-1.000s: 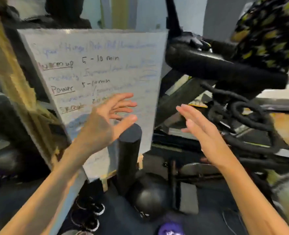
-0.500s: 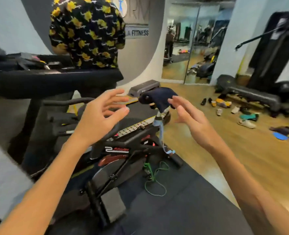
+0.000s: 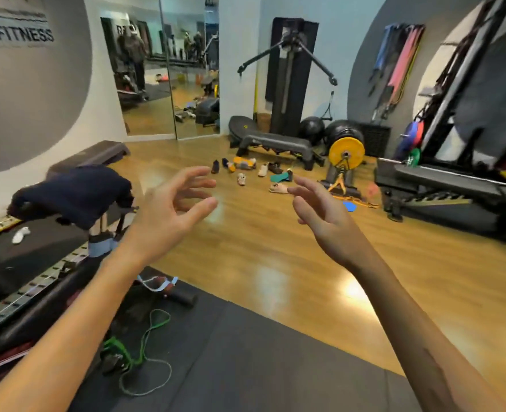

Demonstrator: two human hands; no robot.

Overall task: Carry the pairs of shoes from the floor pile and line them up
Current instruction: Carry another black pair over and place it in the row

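both hands, left hand (image 3: 168,212) and right hand (image 3: 320,212), hang empty in front with fingers loosely spread, as they were a second ago. the view has swung right, off the whiteboard and the exercise bike (image 3: 76,197) (now at near left), so the shoe pile (image 3: 251,171) on the wooden floor (image 3: 275,248) lies far ahead, well apart. nothing carried yet; walking over looks next.

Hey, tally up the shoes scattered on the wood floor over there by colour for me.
Far off and small, so approximate:
Dark shoes: 3
Light or white shoes: 3
Orange and grey shoes: 1
Teal shoes: 1
Total: 8
Both hands hold nothing.
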